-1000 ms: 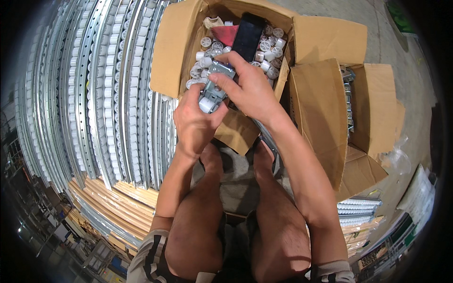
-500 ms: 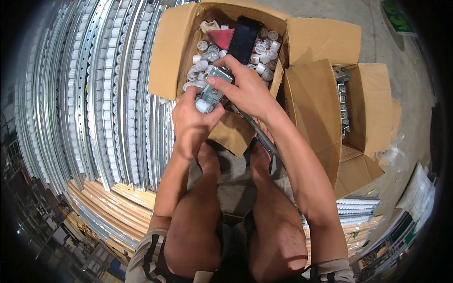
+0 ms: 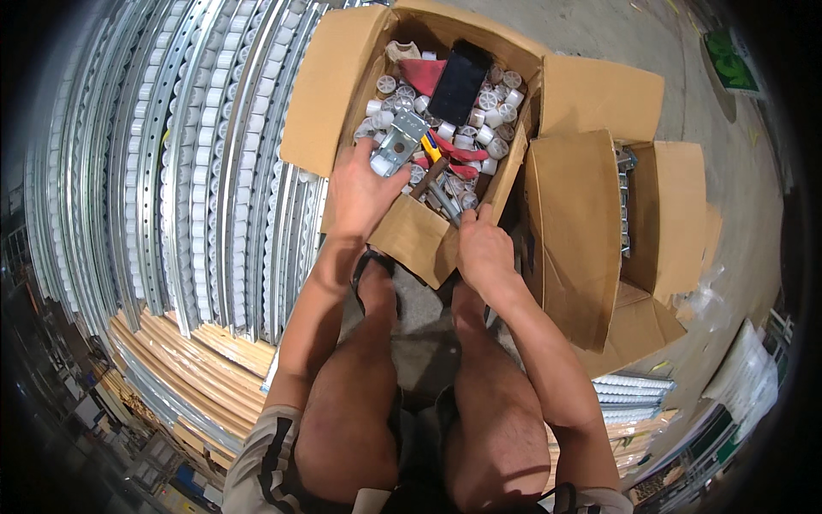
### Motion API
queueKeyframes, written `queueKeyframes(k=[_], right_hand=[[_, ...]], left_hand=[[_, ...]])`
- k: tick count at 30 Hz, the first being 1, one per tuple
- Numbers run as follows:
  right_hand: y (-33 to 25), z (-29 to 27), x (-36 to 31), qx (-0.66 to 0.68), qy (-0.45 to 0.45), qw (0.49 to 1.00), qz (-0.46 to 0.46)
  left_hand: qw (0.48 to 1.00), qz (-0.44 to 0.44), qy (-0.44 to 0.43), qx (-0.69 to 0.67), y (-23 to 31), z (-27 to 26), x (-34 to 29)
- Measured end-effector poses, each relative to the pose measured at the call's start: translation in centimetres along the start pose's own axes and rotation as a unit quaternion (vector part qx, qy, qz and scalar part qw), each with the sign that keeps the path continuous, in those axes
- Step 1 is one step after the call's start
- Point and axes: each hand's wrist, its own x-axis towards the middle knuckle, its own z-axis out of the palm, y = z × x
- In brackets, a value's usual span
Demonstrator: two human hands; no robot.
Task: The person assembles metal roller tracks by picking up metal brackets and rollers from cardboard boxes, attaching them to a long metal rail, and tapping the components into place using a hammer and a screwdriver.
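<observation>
Silvery metal bracket (image 3: 400,143), pinched by left hand (image 3: 360,193), is best steadied; right hand (image 3: 486,250) is curled at grey bar-like handle (image 3: 446,202), hold unclear.

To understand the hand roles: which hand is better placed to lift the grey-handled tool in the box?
Probably the right hand: it is at the near end of the grey-handled tool, while the left hand holds the metal bracket.

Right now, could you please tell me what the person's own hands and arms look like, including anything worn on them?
The left hand and right hand are bare, without gloves, and no watch or bracelet shows at either wrist. The forearms are uncovered up to beige sleeves; dark bands show on the left one.
</observation>
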Motion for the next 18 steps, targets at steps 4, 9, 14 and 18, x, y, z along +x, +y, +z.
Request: queueKeyframes(k=[4,9,14,18], right_hand=[[0.7,-1.4,-1.1,0.07,0.003,0.997,0.014],[3.7,-4.7,-3.3,0.215,0.039,0.975,0.039],[7.7,-6.3,-5.3,0.494,0.018,0.869,0.023],[7.0,-8.1,-6.2,0.612,0.036,0.788,0.063]], left_hand=[[0.998,0.018,0.023,0.062,-1.0,1.8,-0.1],[0.984,0.124,0.085,0.1,-2.4,2.9,-1.2],[0.988,0.102,0.051,0.104,-5.8,-0.5,-9.2],[0.987,-0.039,-0.062,0.141,-10.2,-4.0,-19.3]])
